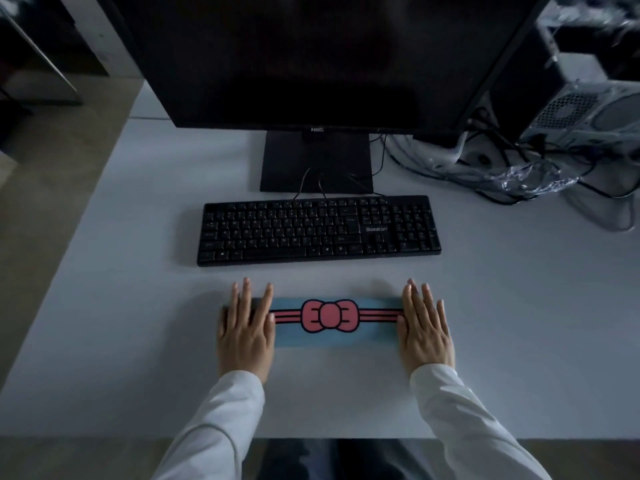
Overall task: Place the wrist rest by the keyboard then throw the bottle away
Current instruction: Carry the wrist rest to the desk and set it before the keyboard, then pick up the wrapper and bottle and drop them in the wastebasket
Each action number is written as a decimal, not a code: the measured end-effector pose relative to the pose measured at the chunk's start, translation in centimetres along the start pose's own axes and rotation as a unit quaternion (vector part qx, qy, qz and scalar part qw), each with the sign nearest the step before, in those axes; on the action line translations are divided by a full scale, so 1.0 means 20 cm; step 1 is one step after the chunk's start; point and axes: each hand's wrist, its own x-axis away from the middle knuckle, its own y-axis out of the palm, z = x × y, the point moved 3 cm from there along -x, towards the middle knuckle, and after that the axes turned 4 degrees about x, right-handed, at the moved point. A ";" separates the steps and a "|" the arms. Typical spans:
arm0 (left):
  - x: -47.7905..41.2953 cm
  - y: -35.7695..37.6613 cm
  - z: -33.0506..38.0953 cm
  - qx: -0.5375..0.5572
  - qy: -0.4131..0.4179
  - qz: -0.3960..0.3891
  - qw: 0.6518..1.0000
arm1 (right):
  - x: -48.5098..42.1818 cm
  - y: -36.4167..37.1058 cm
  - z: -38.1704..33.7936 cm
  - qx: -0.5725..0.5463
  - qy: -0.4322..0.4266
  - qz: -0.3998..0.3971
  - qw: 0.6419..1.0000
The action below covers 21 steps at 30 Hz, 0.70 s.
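- Blue wrist rest (332,320) w/ pink bow is laid flat on white desk (502,323), just in front of black keyboard (318,230), not touching.
- Left hand (246,330) & right hand (425,327) are pressed flat on its ends, fingers extended, nothing pinched.

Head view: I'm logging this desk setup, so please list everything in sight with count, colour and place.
Wrist rest: one, light blue with a pink bow, flat on the desk nearer the person than the keyboard, a gap between them.
Keyboard: one, black, mid-desk.
Monitor: one, black, dark screen, on its stand behind the keyboard.
Desk: one, white.
Computer case: one, pale metal, far right, partly under clear plastic.
Cables: a tangle, black and pale, right of the stand; too tangled to count.
Bottle: none visible.
Left hand: flat on the rest's left end.
Right hand: flat on its right end.
Sleeves: two, white.
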 end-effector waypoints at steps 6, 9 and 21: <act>0.07 -0.12 -0.15 0.059 -0.174 -0.025 0.983 | 0.10 -0.10 0.13 0.019 0.096 -0.035 0.995; 0.10 -0.21 -0.10 0.103 -0.214 0.030 0.971 | 0.22 -0.17 0.17 -0.056 0.151 -0.056 0.985; 0.24 -0.18 1.08 0.273 0.007 0.053 0.960 | 0.45 -0.59 0.69 -0.261 0.270 0.100 0.921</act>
